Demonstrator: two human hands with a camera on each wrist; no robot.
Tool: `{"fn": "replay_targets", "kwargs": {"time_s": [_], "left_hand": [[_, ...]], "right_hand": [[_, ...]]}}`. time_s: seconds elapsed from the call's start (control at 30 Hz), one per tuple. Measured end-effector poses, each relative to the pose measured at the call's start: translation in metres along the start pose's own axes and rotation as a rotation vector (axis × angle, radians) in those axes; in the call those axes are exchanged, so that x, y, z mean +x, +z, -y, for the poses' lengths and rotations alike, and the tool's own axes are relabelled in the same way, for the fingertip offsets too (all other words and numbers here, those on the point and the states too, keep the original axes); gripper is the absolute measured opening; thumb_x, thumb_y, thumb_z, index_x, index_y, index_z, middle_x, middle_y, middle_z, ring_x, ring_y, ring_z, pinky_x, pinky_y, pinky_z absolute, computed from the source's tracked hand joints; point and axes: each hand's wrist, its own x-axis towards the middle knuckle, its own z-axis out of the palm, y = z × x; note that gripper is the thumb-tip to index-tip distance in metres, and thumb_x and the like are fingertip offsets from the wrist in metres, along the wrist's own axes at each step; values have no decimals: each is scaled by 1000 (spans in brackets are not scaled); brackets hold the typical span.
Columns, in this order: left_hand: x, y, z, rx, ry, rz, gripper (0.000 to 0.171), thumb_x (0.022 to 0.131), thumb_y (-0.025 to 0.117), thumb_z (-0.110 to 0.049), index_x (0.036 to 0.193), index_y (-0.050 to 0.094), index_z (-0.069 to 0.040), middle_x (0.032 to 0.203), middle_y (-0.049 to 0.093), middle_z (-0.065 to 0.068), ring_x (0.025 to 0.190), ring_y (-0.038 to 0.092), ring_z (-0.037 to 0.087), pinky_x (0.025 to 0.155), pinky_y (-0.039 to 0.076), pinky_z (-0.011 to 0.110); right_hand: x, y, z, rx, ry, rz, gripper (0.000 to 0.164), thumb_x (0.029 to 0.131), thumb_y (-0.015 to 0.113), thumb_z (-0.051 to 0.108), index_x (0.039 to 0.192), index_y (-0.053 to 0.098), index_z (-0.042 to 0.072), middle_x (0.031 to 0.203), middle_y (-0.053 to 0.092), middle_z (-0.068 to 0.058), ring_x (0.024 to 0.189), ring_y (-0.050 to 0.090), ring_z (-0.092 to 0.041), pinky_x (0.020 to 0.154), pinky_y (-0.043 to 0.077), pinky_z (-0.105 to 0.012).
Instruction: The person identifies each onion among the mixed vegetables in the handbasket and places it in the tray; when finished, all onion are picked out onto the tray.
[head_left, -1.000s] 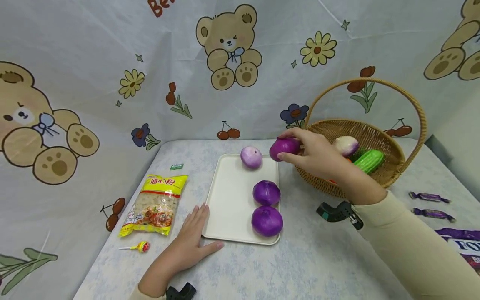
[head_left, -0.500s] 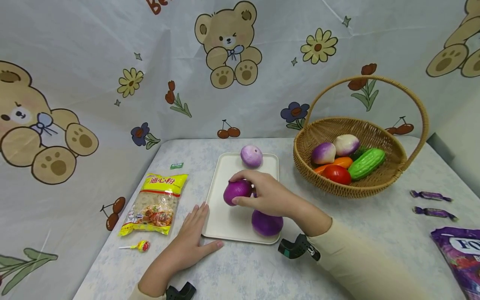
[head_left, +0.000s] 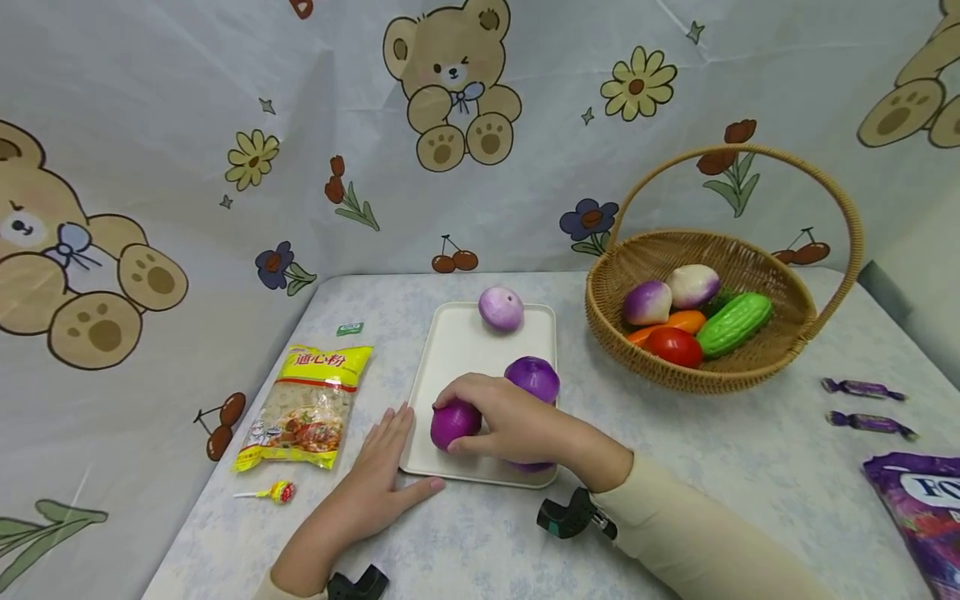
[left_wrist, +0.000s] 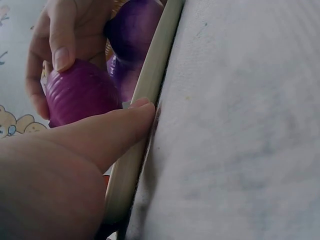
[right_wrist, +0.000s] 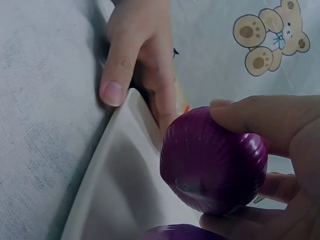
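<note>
My right hand (head_left: 517,421) grips a purple onion (head_left: 454,425) over the front left part of the white tray (head_left: 465,350). In the right wrist view thumb and fingers curl round opposite sides of the onion (right_wrist: 210,160). My left hand (head_left: 378,483) lies with straight fingers along the tray's left edge, its thumb by the front left corner. A pale purple round vegetable (head_left: 501,309) sits at the tray's back right. Below it is a dark purple onion (head_left: 532,377), partly behind my right hand. Another purple onion (head_left: 531,467) in front is mostly hidden by that hand.
A wicker basket (head_left: 690,379) with turnips, a tomato (head_left: 675,347), something orange and a green cucumber-like vegetable (head_left: 735,325) stands at the right. Left lie a yellow pasta bag (head_left: 303,408) and a lollipop (head_left: 281,492). Wrapped candies (head_left: 862,388) and a purple bag (head_left: 918,517) lie far right.
My right hand has carried the purple onion left from beside the basket to over the tray, then nearer its front left corner. My left hand stays at the tray's edge.
</note>
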Motion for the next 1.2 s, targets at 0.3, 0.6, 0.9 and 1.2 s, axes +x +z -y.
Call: {"fn": "replay_targets", "kwargs": {"time_s": [0.3,0.6,0.9,1.2], "left_hand": [[-1,-1,2,-11,18,-7,117,91,64,-75,170,9,-8,176,5,3,159,-7,27,126,0,55],[0,0,2,-4,7,2,118,91,65,-74,170,7,-8,176,4,4,159,-8,25,126,-1,53],[0,0,1,2,12,6,118,92,65,-73,169,8,-5,175,4,7,159,-7,27,126,-1,54],[-1,0,1,-2,7,-4,117,91,68,-71,169,9,-6,175,6,7,159,-7,27,126,0,55]], "right_hand": [[3,8,4,-71,-57,45,46,95,83,21,133,61,8,129,64,-1,118,60,-11,104,48,-29],[-1,6,2,-135,31,88,54,92,87,21,137,60,7,134,64,-3,124,59,-15,108,47,-32],[-8,-9,9,-150,68,138,69,86,92,24,144,57,10,142,58,-2,130,54,-14,110,45,-32],[-12,-23,14,-139,76,117,64,89,89,26,143,58,11,141,59,-1,132,53,-16,111,44,-34]]}}
